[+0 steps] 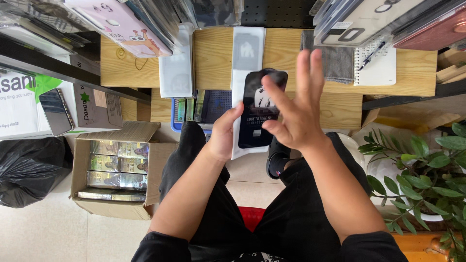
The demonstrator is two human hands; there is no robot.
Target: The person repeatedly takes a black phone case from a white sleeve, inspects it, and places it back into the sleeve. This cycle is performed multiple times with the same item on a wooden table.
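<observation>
your left hand (224, 138) pinches flat glossy black screen protector pack (259, 109) by lower edge; your right hand (296, 109) spread, hovering beside it. wooden table (213, 58) beyond; cardboard box (116, 170) left of left hand.

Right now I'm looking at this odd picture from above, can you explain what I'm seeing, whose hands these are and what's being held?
One camera, worn on a seated person's head, looks down past their knees. The left hand holds a black phone-sized glass sheet with a white sleeve behind it. The right hand hovers over it, fingers spread, holding nothing. Ahead is a wooden desk with a white packet, a grey cloth and a notebook with a pen. A cardboard box of packets sits on the floor at left, a potted plant at right.
</observation>
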